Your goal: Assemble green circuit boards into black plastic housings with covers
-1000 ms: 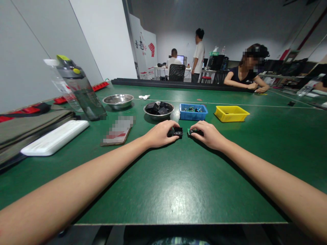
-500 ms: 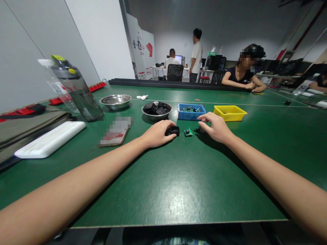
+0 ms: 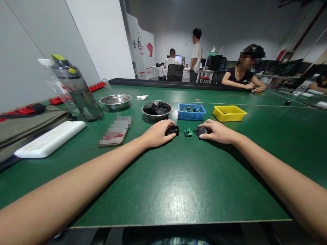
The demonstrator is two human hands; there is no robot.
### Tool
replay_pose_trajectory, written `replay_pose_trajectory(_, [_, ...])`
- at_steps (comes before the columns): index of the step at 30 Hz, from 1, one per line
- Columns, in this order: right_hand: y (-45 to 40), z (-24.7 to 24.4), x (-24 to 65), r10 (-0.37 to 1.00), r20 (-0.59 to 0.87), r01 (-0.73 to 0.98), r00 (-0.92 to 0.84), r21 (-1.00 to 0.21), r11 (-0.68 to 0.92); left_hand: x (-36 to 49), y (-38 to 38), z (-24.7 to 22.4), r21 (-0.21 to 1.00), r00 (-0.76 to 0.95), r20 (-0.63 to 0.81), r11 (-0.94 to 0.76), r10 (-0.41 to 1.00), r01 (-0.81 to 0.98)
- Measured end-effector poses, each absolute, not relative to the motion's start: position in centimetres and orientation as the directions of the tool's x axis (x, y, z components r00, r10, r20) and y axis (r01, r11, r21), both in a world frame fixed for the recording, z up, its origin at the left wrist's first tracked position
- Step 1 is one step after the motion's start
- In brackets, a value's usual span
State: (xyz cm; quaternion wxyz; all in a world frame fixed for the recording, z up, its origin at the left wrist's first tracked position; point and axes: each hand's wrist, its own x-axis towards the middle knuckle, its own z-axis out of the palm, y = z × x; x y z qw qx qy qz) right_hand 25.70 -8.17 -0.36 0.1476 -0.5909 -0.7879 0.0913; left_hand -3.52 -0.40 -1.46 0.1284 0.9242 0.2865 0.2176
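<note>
- The left forearm (image 3: 87,172) reaches forward and inward from the lower left corner, low over the green table (image 3: 173,190).
- The left hand (image 3: 158,133) lies on its side at the table, thumb nearer the body and fingers curled on the far side.
- Its thumb and fingers are closed around a small black box (image 3: 174,130), whose open top shows just past the fingertips.
- The right forearm (image 3: 277,178) comes in from the lower right, slanting forward and to the left.
- The right hand (image 3: 216,131) is bent inward at the wrist, with its fingers arched over and its thumb on the near side.
- Thumb and fingers pinch a black cover (image 3: 202,130) at the tabletop; the fingers partly hide its shape.
- The two hands are apart, facing each other.
- A green circuit board (image 3: 188,132) lies on the table between them, touched by neither hand.
- Just beyond the hands stand a metal bowl (image 3: 157,116) of black boxes, a blue bin (image 3: 191,116) with small parts, and a yellow bin (image 3: 231,117).
</note>
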Motion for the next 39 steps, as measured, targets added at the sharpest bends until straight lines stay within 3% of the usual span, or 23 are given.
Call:
replay_pose_trajectory(14, [-8.3,0.0,25.3,0.974,0.055,0.904,-0.221,-0.362,0.226,-3.5,-0.4,-1.5,0.360,0.742,0.328,-0.803,0.585,0.474])
replay_pose_trajectory(23, [-8.3,-0.7,25.2,0.974,0.169,0.747,-0.151,-0.626,0.224,-3.5,-0.3,-1.5,0.344,0.742,0.325,-0.804,0.586,0.484])
replay_pose_trajectory(27, [-8.1,-1.2,25.0,0.984,0.126,0.606,-0.127,-0.776,0.178,-3.5,-0.4,-1.5,0.346,0.743,0.323,-0.804,0.586,0.484])
replay_pose_trajectory(35, [-8.2,-1.0,24.3,0.985,0.168,0.383,-0.029,-0.909,0.166,-3.6,-0.3,-1.4,0.335,0.731,0.354,-0.809,0.583,0.483])
replay_pose_trajectory(39, [-8.6,-0.8,23.0,0.981,0.184,0.290,-0.067,-0.937,0.196,-3.3,-1.2,-0.8,0.300,0.717,0.460,-0.852,0.523,0.429])
